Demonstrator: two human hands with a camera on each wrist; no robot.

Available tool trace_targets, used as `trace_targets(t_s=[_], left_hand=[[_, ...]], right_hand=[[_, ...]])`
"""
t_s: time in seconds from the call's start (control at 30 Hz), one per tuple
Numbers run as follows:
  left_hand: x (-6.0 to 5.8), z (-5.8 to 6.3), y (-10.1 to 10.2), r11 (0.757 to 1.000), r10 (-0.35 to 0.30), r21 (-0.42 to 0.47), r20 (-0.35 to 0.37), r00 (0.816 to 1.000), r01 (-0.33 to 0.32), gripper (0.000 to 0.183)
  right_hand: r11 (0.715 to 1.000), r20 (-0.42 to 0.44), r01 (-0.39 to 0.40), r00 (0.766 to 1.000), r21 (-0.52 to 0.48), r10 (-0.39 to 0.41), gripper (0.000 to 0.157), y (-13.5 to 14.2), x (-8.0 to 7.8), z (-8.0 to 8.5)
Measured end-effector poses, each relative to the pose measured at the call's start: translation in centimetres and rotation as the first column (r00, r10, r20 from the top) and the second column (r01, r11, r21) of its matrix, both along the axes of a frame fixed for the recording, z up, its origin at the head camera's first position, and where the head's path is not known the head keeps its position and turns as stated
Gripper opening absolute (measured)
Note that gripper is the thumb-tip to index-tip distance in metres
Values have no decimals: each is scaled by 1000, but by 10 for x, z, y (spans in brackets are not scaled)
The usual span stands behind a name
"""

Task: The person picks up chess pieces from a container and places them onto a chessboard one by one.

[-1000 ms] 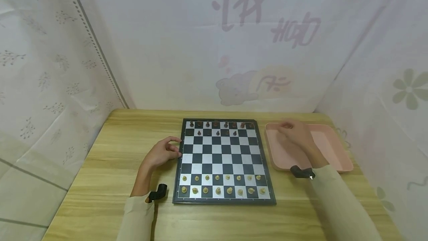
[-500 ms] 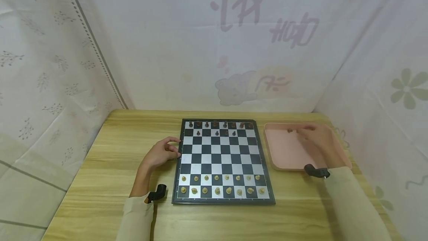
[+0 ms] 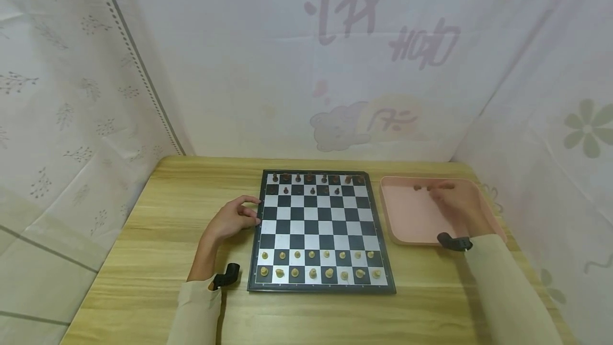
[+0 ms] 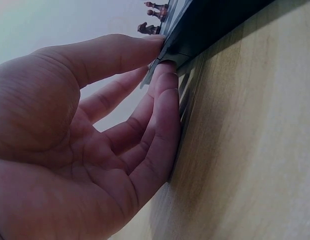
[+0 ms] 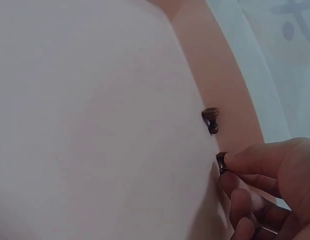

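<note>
A black-and-white chessboard [image 3: 311, 228] lies on the wooden table. Pale chess pieces [image 3: 312, 272] fill its two near rows. Dark chess pieces [image 3: 309, 177] stand along the far row, with several dark pawns [image 3: 313, 191] in front. My left hand [image 3: 232, 220] touches the board's left edge with its thumb and fingertips, fingers loosely bent. Inside the pink tray [image 3: 407, 241], my right hand [image 3: 457, 204] pinches a dark pawn [image 5: 221, 161] between thumb and index finger. Beside it, another dark pawn [image 5: 211, 120] lies against the tray's far wall.
The tray stands right of the board, a narrow strip of table between them. Printed cloth walls [image 3: 239, 68] rise behind the table [image 3: 163, 217] and on both sides. Black wrist cameras [image 3: 454, 242] sit on both wrists.
My right hand has moved right across the tray, reaching the pawns by its far wall. The left hand has stayed at the board's edge. The board's pieces have not moved.
</note>
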State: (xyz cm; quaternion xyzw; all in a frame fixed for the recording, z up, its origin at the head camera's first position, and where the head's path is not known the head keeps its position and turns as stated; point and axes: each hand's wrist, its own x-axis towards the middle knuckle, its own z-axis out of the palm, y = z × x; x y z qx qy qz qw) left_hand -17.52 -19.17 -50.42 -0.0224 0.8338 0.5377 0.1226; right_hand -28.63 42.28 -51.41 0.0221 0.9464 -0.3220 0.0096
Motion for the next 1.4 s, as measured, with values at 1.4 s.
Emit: trace_targets(t_s=[1.4], left_hand=[[0,-1,0,999,-12,43,2,1000,12,49]], right_hand=[[998,-1,-59,998,9,59,36,-3,-5,-7]])
